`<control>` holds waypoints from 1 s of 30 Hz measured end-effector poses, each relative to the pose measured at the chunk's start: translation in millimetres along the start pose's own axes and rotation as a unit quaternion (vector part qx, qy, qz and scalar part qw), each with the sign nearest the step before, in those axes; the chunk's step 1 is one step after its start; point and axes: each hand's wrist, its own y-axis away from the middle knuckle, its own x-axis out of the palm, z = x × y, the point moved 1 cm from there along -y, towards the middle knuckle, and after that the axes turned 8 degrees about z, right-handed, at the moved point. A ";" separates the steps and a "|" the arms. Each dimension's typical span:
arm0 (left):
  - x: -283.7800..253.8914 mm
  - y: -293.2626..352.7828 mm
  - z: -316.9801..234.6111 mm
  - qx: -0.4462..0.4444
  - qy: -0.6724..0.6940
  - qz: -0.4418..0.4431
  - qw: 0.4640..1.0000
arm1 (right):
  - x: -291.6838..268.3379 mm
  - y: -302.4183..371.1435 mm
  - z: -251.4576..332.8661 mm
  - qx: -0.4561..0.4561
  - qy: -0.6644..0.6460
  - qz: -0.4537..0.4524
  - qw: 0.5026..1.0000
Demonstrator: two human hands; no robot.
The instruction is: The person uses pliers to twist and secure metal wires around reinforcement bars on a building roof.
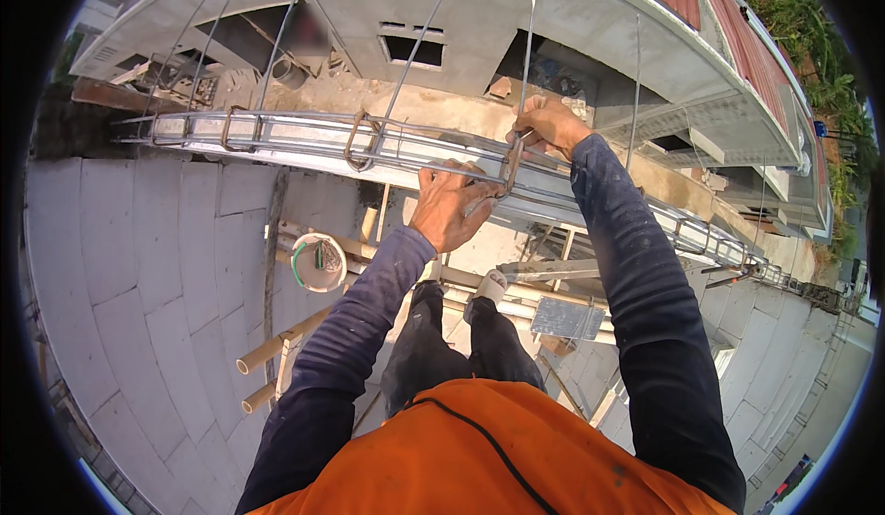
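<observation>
Your left hand and right hand both close their fingers on the rusty bent steel stirrup, looped round the long grey rebar cage atop the wall; it's stiff, rough, light: grip its legs

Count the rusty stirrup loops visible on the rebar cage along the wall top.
3: one stirrup gripped between both hands, one left of the left hand, one further left. More toward the right end are too small to tell.
</observation>
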 end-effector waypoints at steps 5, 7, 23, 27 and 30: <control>-6.0 1.7 6.7 0.002 0.071 0.020 0.997 | 10.7 8.1 5.8 0.000 -0.005 -0.009 1.000; -1.8 6.0 11.7 0.017 0.065 0.007 0.998 | 12.5 7.3 4.4 0.004 0.002 -0.016 1.000; 11.6 8.6 12.0 0.012 0.059 -0.079 0.995 | 102.0 -11.3 108.3 -0.141 0.450 0.012 0.882; 16.5 6.9 13.4 0.016 0.062 -0.103 0.993 | 129.2 -48.4 110.7 0.051 0.436 0.124 0.890; 15.7 10.8 14.7 0.005 0.069 -0.096 0.993 | 142.9 -61.2 100.3 0.031 0.419 0.126 0.899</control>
